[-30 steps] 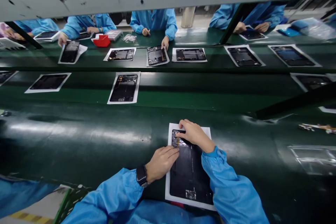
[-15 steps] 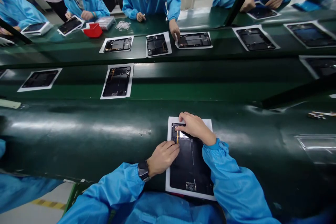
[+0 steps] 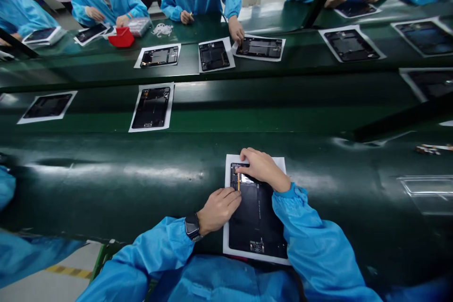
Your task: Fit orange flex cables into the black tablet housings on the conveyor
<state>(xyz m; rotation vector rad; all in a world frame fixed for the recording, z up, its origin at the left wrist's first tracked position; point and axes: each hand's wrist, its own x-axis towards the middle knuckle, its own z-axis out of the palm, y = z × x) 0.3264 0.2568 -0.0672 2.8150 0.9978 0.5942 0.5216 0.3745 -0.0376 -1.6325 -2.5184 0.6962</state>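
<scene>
An open black tablet body (image 3: 256, 219) lies on a white sheet (image 3: 226, 240) on the dark green bench in front of me. My left hand (image 3: 218, 207) rests on the tablet's left edge, fingers curled and pressed against it. My right hand (image 3: 260, 168) is at the top left corner, fingers pinched on a thin orange strip (image 3: 238, 182) that runs down from the corner. A black watch (image 3: 192, 226) is on my left wrist. Both sleeves are blue.
A green conveyor (image 3: 219, 108) runs across, carrying another tablet on a sheet (image 3: 151, 106) and one at the left (image 3: 47, 106). Across it, people in blue coats work on several tablets (image 3: 213, 55). A red tray (image 3: 121, 37) stands far left. Small parts (image 3: 430, 149) lie right.
The view has tilted up, so the people across show more. My hands stay on the tablet's top left corner. A person opposite has moved a hand to the tablet to the right.
</scene>
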